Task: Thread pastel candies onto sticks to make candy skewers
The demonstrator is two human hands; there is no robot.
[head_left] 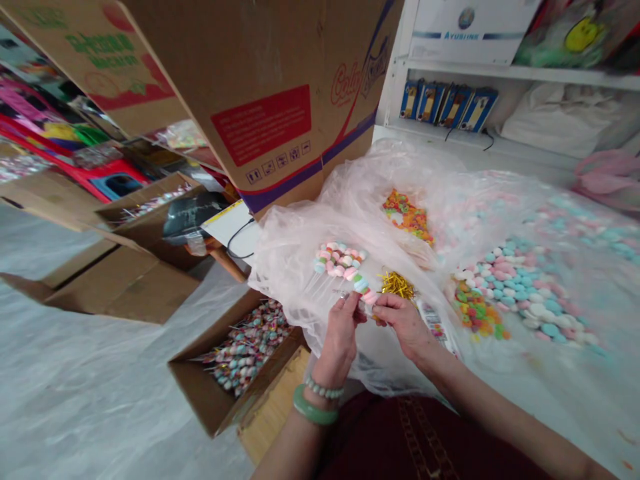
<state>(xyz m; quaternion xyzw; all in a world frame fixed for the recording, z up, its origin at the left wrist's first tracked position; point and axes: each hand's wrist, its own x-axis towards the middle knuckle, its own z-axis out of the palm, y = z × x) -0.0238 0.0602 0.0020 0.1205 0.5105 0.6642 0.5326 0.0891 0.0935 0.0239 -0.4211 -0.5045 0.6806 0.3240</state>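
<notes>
Between my two hands is a marshmallow skewer (361, 285) with pink, blue and green pieces, its top pointing away from me. My left hand (343, 327) pinches its lower end, a beaded bracelet and a green bangle on that wrist. Close beside it, my right hand (403, 325) has its fingers closed at the same end; clear wrapping seems to lie between the fingertips, partly hidden. Just beyond lie several finished marshmallow skewers (340, 259) in a row, sticks towards me. Gold twist ties (397, 285) sit in a heap past my right fingers.
Loose marshmallows (520, 280) and fruit-coloured gummies (475, 310) spread over plastic sheeting on the right. More orange gummies (407, 217) lie farther back. A tall carton (270, 127) stands behind. Below left, an open cardboard box (200, 380) holds many skewers. Shelves (520, 70) line the back.
</notes>
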